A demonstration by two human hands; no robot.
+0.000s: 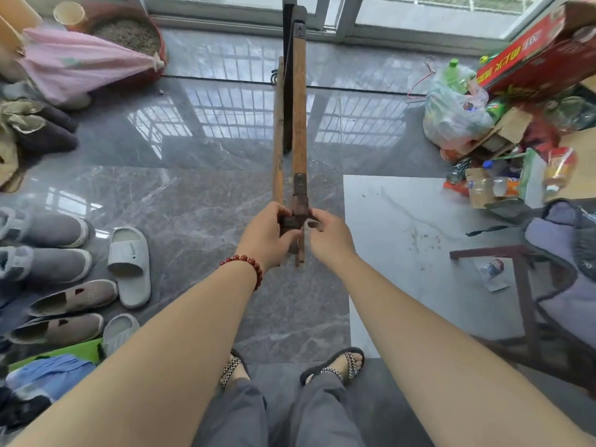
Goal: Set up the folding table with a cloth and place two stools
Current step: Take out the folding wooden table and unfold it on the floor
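The folded wooden table (pixel 299 101) stands on edge on the grey tiled floor, seen from above as a narrow brown slab running away from me toward the window. My left hand (pixel 266 235), with a red bead bracelet at the wrist, grips the dark near end of the table. My right hand (pixel 329 235) is at the same end, fingers curled round its right side. A dark stool (pixel 522 285) with cloth draped over it stands at the right. No table cloth can be made out for certain.
Several shoes and slippers (pixel 129 266) line the left floor, with a pink bundle (pixel 74 66) and a litter tray (pixel 129 33) behind. At right sit a plastic bag of bottles (pixel 451 114), a red box (pixel 532 56) and clutter. My sandalled feet (pixel 335 366) stand below.
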